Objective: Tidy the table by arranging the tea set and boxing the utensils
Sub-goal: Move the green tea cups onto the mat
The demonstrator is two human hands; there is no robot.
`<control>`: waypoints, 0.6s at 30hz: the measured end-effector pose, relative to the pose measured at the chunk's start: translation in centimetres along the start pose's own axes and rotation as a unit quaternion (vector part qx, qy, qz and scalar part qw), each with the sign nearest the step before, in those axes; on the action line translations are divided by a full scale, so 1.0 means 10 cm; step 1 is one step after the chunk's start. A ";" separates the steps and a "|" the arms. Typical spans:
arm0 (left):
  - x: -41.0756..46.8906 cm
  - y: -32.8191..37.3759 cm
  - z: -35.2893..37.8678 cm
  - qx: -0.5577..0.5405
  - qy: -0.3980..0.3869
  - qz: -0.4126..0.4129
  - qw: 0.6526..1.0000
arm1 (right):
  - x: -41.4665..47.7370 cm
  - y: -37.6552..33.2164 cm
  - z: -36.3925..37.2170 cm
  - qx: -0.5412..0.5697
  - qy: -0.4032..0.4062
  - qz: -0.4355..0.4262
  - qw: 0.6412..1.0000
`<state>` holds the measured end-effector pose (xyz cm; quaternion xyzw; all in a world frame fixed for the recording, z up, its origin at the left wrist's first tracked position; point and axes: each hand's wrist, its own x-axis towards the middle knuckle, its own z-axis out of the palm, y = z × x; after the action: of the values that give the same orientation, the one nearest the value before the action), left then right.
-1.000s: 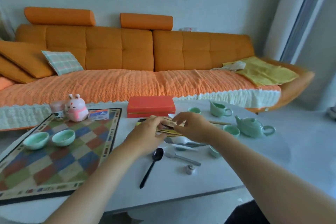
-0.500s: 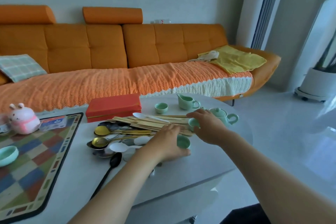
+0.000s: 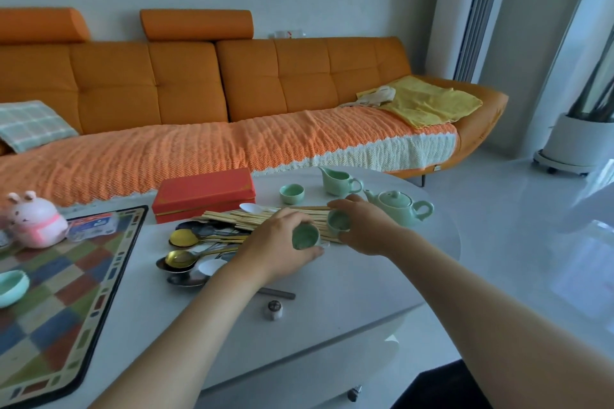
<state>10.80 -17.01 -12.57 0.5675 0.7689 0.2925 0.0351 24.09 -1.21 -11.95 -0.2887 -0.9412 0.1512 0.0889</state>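
Observation:
My left hand (image 3: pixel 277 249) grips a small green tea cup (image 3: pixel 305 237) just above the white table (image 3: pixel 365 289). My right hand (image 3: pixel 363 229) holds a second green cup (image 3: pixel 339 221) beside it, over the ends of a row of bamboo chopsticks (image 3: pixel 265 219). A green teapot (image 3: pixel 398 207), a green pitcher (image 3: pixel 338 181) and a third cup (image 3: pixel 291 193) stand behind. Gold, silver and white spoons (image 3: pixel 191 252) lie piled left of my left hand. A closed red box (image 3: pixel 204 192) sits at the table's back.
A checkered game mat (image 3: pixel 59 292) covers the table's left, carrying a pink rabbit toy (image 3: pixel 35 221) and a green bowl (image 3: pixel 11 285). A small round piece (image 3: pixel 274 309) and a dark stick (image 3: pixel 277 293) lie near the front edge. An orange sofa (image 3: pixel 199 93) stands behind.
Both hands left the chopsticks and each took a green cup from the table's right side, and the cups now sit lifted close together. My view has swung to the right.

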 end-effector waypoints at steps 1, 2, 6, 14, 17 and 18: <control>-0.03 -0.03 -0.06 -0.005 0.004 -0.005 1.000 | 0.00 -0.08 0.00 0.009 0.005 -0.008 1.000; -0.07 -0.08 -0.12 -0.008 0.008 -0.013 1.000 | 0.01 -0.17 0.00 0.022 0.009 -0.016 1.000; -0.27 -0.31 -0.39 0.000 0.032 -0.044 0.999 | 0.05 -0.63 0.01 0.066 0.013 -0.050 0.997; -0.91 -0.92 -1.04 0.032 0.033 -0.157 0.987 | 0.15 -1.61 0.26 0.090 -0.032 -0.109 0.989; -1.15 -1.12 -1.26 0.032 0.053 -0.190 0.980 | 0.15 -1.98 0.42 0.107 -0.043 -0.135 0.984; -1.22 -1.17 -1.33 0.032 0.056 -0.201 0.977 | 0.16 -2.10 0.47 0.108 -0.048 -0.146 0.982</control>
<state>0.04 -35.52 -10.71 0.3850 0.8770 0.2856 0.0319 10.79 -17.92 -9.15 -0.1289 -0.9547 0.2507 0.0952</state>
